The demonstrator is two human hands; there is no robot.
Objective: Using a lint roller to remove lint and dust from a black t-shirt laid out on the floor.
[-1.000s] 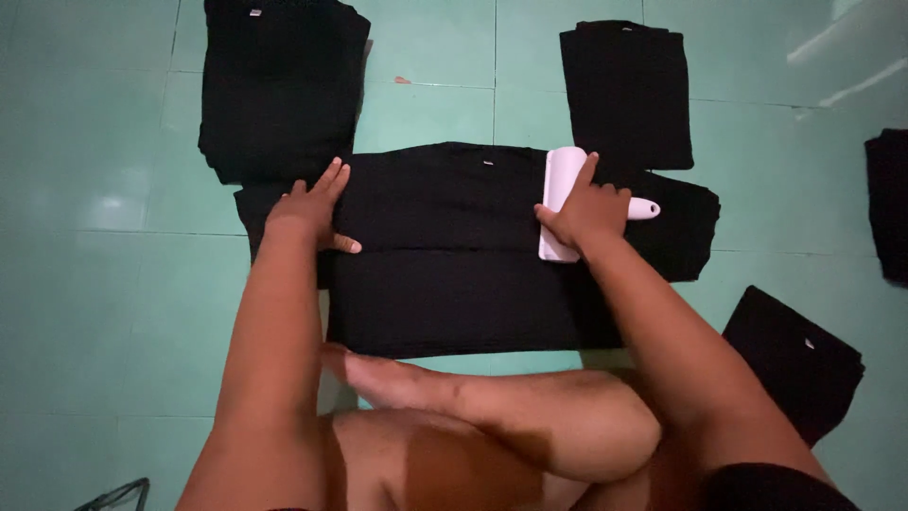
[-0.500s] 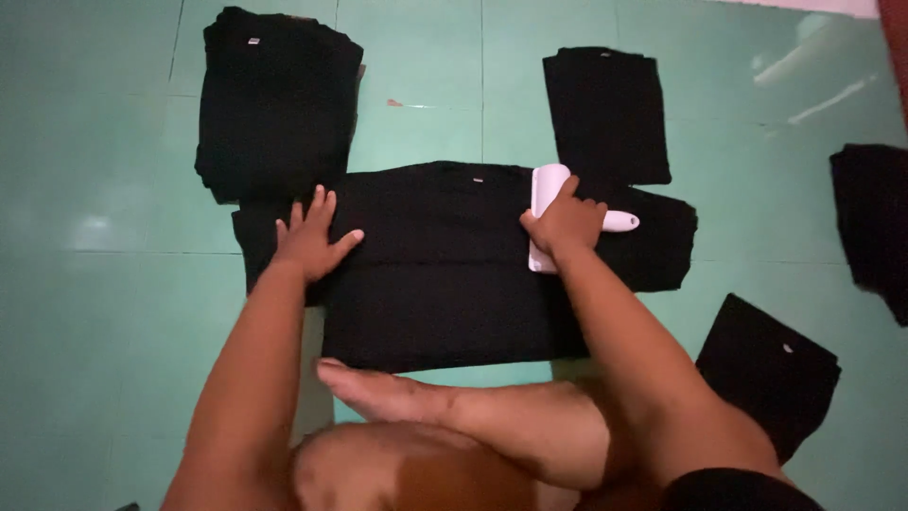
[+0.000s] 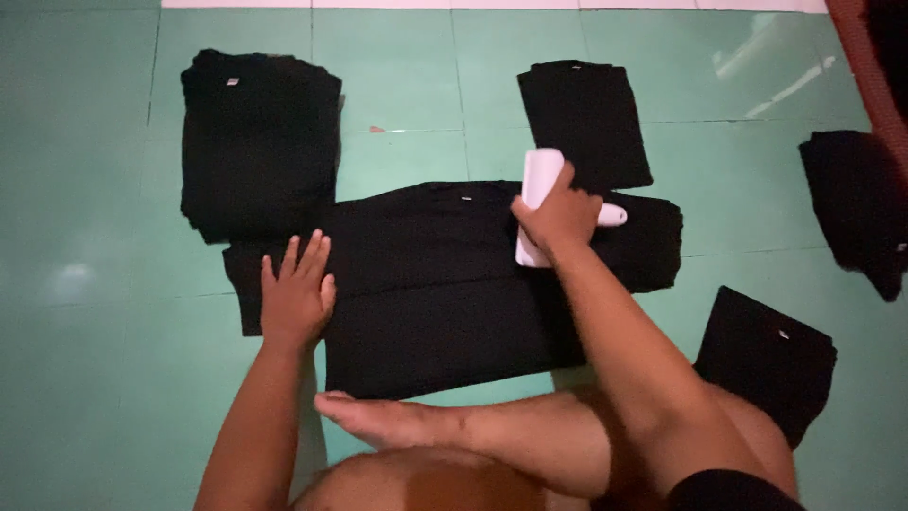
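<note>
— Fingers of the left hand (image 3: 295,301) are spread and flat, palm down on the black garment (image 3: 445,284) laid out on the green tiled floor (image 3: 85,284). They grip nothing, just press the cloth near its left sleeve.

— And the other hand?

— The right hand (image 3: 560,220) is curled round a white lint roller (image 3: 539,182), fingers wrapped over its middle. The broad white end sticks out past the knuckles towards twelve o'clock, and a small rounded white tip shows at the hand's three o'clock side. The roller lies against the garment's upper part, close to the collar edge.

— Where does that garment sit?

— Dead centre, straight ahead of the person's knees. Its body is folded into a rectangle, with sleeves reaching out to nine and three o'clock. A bare foot (image 3: 378,421) rests on the floor just at its six o'clock edge.

— What else lies around?

— At about ten o'clock, a thick stack of folded black clothes (image 3: 257,142), touching the spread garment's left shoulder. At one o'clock, a smaller folded black piece (image 3: 584,118), just beyond the roller. At four o'clock, another folded black piece (image 3: 764,358) beside the right forearm. Far out at three o'clock, a dark bundle (image 3: 859,210) near the frame's edge, well apart from the rest.
</note>
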